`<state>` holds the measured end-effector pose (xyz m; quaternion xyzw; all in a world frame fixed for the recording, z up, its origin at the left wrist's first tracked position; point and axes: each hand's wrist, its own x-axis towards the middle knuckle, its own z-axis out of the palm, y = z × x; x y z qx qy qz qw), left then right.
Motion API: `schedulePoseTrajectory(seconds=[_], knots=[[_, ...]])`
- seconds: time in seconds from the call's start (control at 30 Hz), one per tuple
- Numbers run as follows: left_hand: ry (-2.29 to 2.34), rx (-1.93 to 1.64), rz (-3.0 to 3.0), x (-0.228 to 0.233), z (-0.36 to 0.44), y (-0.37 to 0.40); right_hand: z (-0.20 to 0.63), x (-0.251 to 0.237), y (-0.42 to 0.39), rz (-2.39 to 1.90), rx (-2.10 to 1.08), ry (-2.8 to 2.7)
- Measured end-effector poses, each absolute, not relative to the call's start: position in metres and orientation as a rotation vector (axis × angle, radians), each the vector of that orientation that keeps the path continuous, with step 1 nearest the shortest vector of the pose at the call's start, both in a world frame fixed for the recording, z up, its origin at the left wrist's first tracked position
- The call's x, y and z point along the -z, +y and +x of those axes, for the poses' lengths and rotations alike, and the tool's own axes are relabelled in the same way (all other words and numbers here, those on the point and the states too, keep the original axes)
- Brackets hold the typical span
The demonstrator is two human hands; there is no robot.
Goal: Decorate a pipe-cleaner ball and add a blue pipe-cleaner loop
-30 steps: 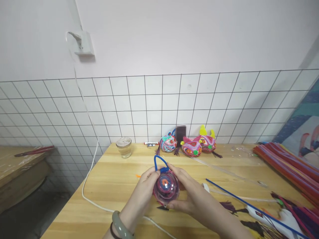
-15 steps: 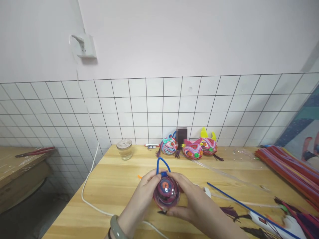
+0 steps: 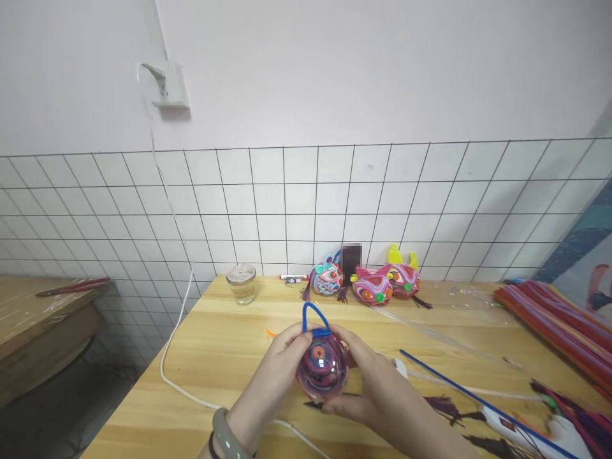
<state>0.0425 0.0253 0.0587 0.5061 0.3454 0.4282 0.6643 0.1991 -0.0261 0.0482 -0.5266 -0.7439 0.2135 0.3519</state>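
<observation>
Between my two hands is a round, shiny ornament [image 3: 322, 366], swirled in purple, pink and dark blue under a clear dome, with an orange spot near its top. A blue pipe cleaner loop [image 3: 314, 312] rises from its far edge. My left hand [image 3: 285, 357] grips the left side, its thumb pressing by the base of the loop. On the right, my right hand [image 3: 366, 376] curls round the edge, index finger near the loop and thumb low at the near side. A dark tassel tip [image 3: 313, 404] shows beneath the ornament.
Colourful fish-like ornaments [image 3: 373, 285] stand by the tiled wall, near a marker [image 3: 294, 277] and a glass jar [image 3: 241, 284]. At right lie a blue pipe cleaner [image 3: 449, 382], a white glue gun [image 3: 516, 427] and striped fabric [image 3: 549, 331]. A white cable [image 3: 167, 363] crosses the left side.
Both hands still hold the ornament, which has tilted slightly so its dome faces me a little differently. The whole view has shifted slightly.
</observation>
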Motion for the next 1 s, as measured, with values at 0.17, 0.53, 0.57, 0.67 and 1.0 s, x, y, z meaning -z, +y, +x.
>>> schedulePoseTrajectory(seconds=[0.17,0.53,0.57,0.67,1.0], knots=[[0.785,-0.979,1.131,-0.057,0.042,0.026,0.2,-0.042,-0.025,-1.389,-0.54,-1.93],[0.692,-0.948,1.067,-0.058,0.038,0.026,0.2,-0.048,-0.025,-1.295,-0.469,-2.062],[0.672,-0.951,1.065,-0.059,0.037,0.027,0.2,-0.048,-0.025,-1.287,-0.456,-2.062],[0.618,-0.936,1.062,-0.058,0.035,0.026,0.202,-0.049,-0.025,-1.273,-0.415,-2.064],[0.825,-0.933,0.924,-0.053,0.023,0.043,0.199,-0.037,-0.022,-1.316,-0.485,-2.03]])
